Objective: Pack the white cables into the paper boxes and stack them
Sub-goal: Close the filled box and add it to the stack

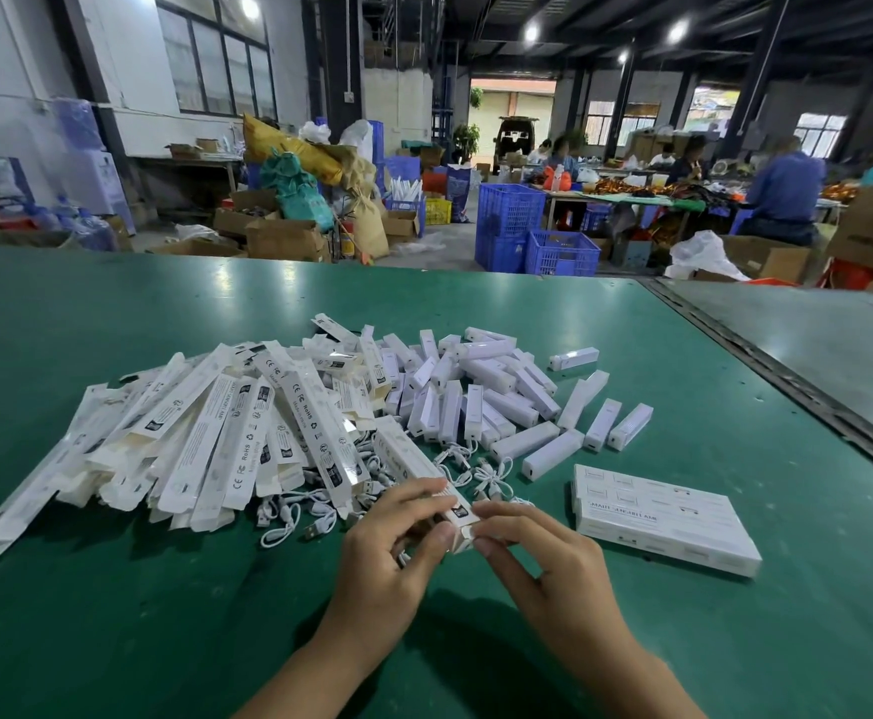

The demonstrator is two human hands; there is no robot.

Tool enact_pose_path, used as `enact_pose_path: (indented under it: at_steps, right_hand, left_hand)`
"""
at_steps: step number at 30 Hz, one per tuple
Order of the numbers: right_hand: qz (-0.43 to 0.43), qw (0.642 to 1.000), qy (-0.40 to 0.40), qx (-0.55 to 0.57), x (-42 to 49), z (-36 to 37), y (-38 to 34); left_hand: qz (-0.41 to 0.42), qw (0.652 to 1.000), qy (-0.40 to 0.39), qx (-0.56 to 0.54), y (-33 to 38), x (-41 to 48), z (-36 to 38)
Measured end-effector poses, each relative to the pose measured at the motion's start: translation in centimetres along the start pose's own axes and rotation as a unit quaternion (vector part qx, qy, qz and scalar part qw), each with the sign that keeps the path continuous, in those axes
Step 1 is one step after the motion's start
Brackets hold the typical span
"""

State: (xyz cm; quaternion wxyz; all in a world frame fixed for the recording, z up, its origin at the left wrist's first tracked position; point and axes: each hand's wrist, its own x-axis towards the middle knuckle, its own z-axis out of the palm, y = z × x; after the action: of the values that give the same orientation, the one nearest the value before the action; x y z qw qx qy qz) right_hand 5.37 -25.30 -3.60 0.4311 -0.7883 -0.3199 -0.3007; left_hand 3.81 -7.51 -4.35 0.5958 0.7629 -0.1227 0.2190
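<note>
- The left hand (pixel 398 537) has its fingers curled round the paper box (pixel 407 454); the right hand (pixel 543 552) pinches its near end.
- White cables (pixel 494 480) lie just beside that box on the green surface (pixel 112 614), with the packed stack (pixel 662 516) to its right.

Single head-worn wide-angle view, looking forward and down over green worktop (pixel 112 589); near edge close, workshop hall (pixel 507 121) far behind.

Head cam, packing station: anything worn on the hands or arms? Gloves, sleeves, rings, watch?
Nothing worn that shows. The left hand and right hand are bare: no gloves, and no rings on the fingers in view. The left forearm and right forearm run bare to the bottom edge of the frame, with no sleeve, watch or band at either wrist.
</note>
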Motion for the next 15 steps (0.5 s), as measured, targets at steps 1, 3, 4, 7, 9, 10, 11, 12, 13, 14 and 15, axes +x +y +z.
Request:
enact_pose_path:
  at_steps: [1, 3, 4, 7, 9, 10, 11, 12, 13, 14, 15]
  right_hand:
    - [0.002, 1.000, -0.001, -0.001, 0.02, -0.02, 0.02]
    - [0.001, 1.000, -0.003, -0.002, 0.09, -0.07, 0.01]
    - [0.001, 1.000, -0.004, -0.001, 0.13, -0.10, -0.01]
    - [0.011, 1.000, -0.011, 0.007, 0.16, -0.16, -0.10]
    - [0.040, 0.999, -0.012, 0.025, 0.09, -0.22, -0.23]
    - [0.059, 0.998, -0.010, 0.034, 0.06, -0.25, -0.31]
    - [0.073, 0.996, -0.008, 0.042, 0.05, -0.30, -0.39]
    - [0.082, 0.995, -0.008, 0.048, 0.05, -0.33, -0.47]
    - [0.087, 0.995, -0.010, 0.055, 0.07, -0.35, -0.55]
    - [0.093, 0.994, -0.012, 0.061, 0.09, -0.37, -0.65]
    - [0.099, 0.993, -0.013, 0.068, 0.12, -0.39, -0.74]
  left_hand:
    - [0.003, 1.000, -0.001, 0.002, -0.02, 0.00, 0.00]
    - [0.006, 1.000, -0.009, 0.004, -0.03, -0.01, -0.04]
    - [0.009, 1.000, -0.013, 0.006, -0.05, -0.01, -0.10]
    - [0.025, 0.999, -0.026, 0.026, 0.00, 0.05, -0.37]
    - [0.036, 0.998, -0.035, 0.040, 0.15, 0.08, -0.51]
    - [0.040, 0.998, -0.037, 0.044, 0.22, 0.08, -0.54]
    - [0.041, 0.997, -0.039, 0.044, 0.31, 0.06, -0.56]
    - [0.039, 0.998, -0.041, 0.042, 0.37, 0.06, -0.56]
    - [0.038, 0.997, -0.044, 0.043, 0.39, 0.06, -0.55]
    - [0.040, 0.997, -0.046, 0.047, 0.38, 0.05, -0.55]
    - [0.044, 0.997, -0.047, 0.051, 0.39, 0.06, -0.55]
